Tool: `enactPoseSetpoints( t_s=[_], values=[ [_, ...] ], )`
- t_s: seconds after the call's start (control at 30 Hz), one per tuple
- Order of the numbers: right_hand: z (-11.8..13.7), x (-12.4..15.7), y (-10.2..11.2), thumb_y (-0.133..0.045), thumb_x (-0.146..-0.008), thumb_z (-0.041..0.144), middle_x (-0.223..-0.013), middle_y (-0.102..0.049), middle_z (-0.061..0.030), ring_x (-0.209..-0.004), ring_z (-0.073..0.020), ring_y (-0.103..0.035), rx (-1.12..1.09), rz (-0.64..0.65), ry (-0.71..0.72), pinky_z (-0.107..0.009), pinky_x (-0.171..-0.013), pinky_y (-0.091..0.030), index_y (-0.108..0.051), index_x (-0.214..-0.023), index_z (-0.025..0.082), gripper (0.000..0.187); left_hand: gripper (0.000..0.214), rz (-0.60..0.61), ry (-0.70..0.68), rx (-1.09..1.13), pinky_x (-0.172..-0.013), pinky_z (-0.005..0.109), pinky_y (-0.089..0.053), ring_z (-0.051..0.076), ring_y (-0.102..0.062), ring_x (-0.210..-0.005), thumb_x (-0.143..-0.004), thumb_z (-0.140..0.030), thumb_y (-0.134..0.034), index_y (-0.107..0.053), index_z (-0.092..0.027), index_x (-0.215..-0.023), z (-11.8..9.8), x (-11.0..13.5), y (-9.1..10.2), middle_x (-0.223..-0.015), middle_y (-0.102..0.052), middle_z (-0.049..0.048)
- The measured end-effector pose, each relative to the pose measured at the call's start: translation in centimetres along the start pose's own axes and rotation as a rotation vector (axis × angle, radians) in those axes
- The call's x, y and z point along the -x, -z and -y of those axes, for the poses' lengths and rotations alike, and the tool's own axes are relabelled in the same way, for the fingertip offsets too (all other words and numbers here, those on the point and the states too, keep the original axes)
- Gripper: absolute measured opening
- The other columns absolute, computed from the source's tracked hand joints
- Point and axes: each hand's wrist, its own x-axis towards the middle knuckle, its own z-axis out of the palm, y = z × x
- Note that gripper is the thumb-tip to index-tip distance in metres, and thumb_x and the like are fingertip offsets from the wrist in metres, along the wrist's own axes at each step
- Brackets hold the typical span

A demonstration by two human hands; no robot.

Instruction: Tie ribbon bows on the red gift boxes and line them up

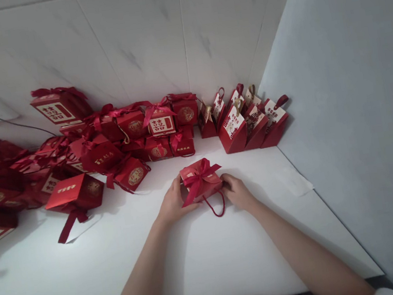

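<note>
A small red gift box (201, 180) with a red ribbon bow on top stands on the white table (205, 254), a thin red cord loop hanging off its front. My left hand (172, 203) grips the box's left side with curled fingers. My right hand (235, 191) holds the right side the same way. Both forearms reach in from the bottom of the view.
Many red gift boxes (107, 146) with ribbons are piled along the back wall from the left to the middle. Several red wedge-shaped boxes with white labels (248, 122) stand at the back right corner. A grey wall (362, 118) bounds the table's right side.
</note>
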Motion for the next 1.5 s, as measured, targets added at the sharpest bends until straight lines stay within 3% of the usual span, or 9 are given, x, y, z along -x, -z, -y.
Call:
enactPoseSetpoints(
  t_s=[1.5],
  values=[
    [-0.24,-0.08,-0.09,-0.044,-0.071,0.017,-0.076,-0.054,0.0008,-0.071,-0.0184,-0.051,0.008,-0.006,0.006,-0.029,-0.067,-0.040,-0.049,-0.077,0.022,0.010,0.102,0.002,-0.011,0.007,-0.103,0.051,-0.045,0.037,-0.050,-0.130,-0.068,-0.052,-0.080,-0.024,-0.019,-0.147,-0.09,-0.09,0.06,-0.144,-0.048,0.0182]
  ],
)
